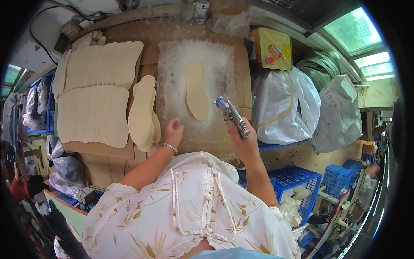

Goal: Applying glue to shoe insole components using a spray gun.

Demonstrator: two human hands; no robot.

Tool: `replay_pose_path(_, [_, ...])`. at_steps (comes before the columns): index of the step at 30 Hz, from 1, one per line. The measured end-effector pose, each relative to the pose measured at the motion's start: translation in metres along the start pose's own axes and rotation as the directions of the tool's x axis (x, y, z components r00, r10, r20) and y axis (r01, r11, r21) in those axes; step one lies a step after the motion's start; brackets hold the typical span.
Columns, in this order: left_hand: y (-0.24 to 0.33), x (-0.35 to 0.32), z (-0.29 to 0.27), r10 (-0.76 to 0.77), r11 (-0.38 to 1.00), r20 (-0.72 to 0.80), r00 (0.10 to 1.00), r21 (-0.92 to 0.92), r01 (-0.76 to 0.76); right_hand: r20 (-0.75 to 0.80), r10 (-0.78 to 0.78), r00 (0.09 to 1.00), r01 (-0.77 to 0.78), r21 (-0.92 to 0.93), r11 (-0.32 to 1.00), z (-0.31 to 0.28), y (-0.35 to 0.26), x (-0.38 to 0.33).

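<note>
A: Where's your insole [197, 90]?
B: Flat, alone on the whitened sheet [168, 54], probably so the cardboard [148, 54] stays clean.
A: Grip?
B: Your right hand [246, 141] wraps the spray gun [236, 115], nozzle facing the insole, likely for aim. Your left hand [174, 133]: curled, can't tell if pinched.
A: Stacked insoles [143, 110]?
B: Left of the sheet, presumably for reach.

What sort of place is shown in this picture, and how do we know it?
Probably a shoe-parts workshop: overlapping rows of beige insoles are laid out, the right hand holds a spray gun, and a blue plastic crate stands nearby.
</note>
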State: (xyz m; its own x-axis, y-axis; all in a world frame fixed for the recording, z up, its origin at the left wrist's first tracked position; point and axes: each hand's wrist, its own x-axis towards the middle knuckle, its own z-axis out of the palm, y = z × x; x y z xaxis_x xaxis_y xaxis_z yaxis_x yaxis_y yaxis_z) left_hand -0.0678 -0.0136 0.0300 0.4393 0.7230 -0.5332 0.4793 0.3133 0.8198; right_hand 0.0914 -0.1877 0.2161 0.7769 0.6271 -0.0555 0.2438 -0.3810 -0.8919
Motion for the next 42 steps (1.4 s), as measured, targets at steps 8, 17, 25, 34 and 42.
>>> replay_pose_path(8, [-0.027,-0.01,-0.015,0.004,0.999,0.024,1.0,-0.032,-0.003,0.068,0.034,0.997,-0.037,0.043,0.998,0.005,-0.01,-0.01])
replay_pose_path(17, [-0.032,-0.017,-0.019,-0.01,0.999,0.07,0.998,-0.037,0.012,-0.004,0.032,0.999,-0.032,-0.033,0.999,0.011,-0.006,-0.016])
replay_pose_path(25, [-0.036,-0.021,-0.024,0.001,1.0,0.098,0.995,-0.02,0.001,-0.031,0.053,0.998,-0.054,-0.023,0.998,0.012,-0.007,-0.019])
replay_pose_path(34, [-0.037,-0.025,-0.027,-0.015,1.0,0.129,0.992,0.023,0.012,-0.084,0.047,0.995,-0.051,-0.052,0.997,0.025,-0.001,-0.009])
replay_pose_path(42, [-0.06,-0.016,-0.03,0.027,0.996,0.109,0.994,0.082,-0.037,-0.1,0.025,0.995,-0.029,-0.037,0.999,0.029,0.009,0.002])
